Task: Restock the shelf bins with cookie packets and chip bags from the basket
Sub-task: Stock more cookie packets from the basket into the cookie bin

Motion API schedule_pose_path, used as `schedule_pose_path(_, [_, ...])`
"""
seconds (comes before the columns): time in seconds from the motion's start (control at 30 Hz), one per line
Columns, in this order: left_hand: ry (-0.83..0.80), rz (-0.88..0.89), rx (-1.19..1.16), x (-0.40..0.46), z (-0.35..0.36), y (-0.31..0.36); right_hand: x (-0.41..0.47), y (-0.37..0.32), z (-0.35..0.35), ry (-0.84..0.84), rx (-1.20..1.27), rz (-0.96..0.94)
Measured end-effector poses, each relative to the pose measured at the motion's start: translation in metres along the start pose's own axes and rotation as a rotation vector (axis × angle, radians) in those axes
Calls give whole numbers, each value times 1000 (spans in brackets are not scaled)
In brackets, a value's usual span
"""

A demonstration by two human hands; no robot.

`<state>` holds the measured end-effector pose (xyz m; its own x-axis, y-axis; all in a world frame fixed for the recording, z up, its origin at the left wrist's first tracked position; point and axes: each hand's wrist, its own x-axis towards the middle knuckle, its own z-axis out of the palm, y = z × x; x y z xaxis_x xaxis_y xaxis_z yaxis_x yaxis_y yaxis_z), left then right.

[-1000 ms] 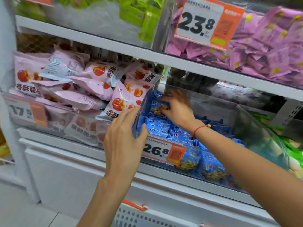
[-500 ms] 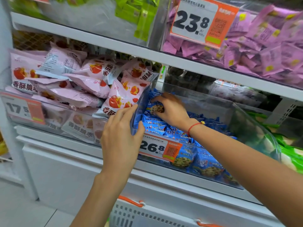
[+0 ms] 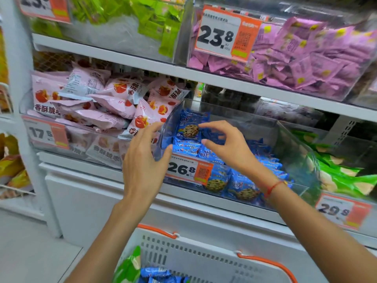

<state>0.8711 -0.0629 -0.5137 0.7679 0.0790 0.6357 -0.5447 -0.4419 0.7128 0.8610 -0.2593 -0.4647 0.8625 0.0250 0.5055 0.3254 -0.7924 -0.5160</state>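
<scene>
Several blue cookie packets (image 3: 206,154) fill the clear middle bin (image 3: 240,119) on the shelf. One blue packet (image 3: 189,127) stands upright against the bin's left wall. My right hand (image 3: 228,148) hovers just right of that packet, fingers spread and loosely bent, holding nothing. My left hand (image 3: 142,160) lies with straight fingers along the bin's front left corner, its thumb touching the corner. Below, the white basket (image 3: 204,260) with orange handles holds a green chip bag (image 3: 129,268) and blue cookie packets (image 3: 157,272).
Pink snack bags (image 3: 114,107) pile high in the bin on the left. Green bags (image 3: 342,174) fill the bin on the right. The shelf above carries purple packets (image 3: 306,58) and green packets (image 3: 159,21). Price tags hang on the bin fronts.
My right hand has lifted off the upright blue packet and drawn back toward me with its fingers spread. The view has tilted down, and the basket shows more.
</scene>
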Motion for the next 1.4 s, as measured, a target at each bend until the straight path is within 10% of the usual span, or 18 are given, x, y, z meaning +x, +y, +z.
schedule_pose_path(0.23, [-39,-117,-19,-68,10,5,-114,-4,38,293,194,48])
schedule_pose_path(0.63, [-919,-363,456,-190,37,-100,-257,100,135,-751,-91,488])
schedule_pose_path(0.9, [-1379,-94,655,-255,62,-117,-327,143,152,-993,-316,679])
schedule_pose_path(1.13, [-1301,-308,767,-273,78,-122,-347,149,145,-738,-115,898])
schedule_pose_path(1.4, [-1298,-309,653,-270,78,-119,-321,155,130,-955,-167,845])
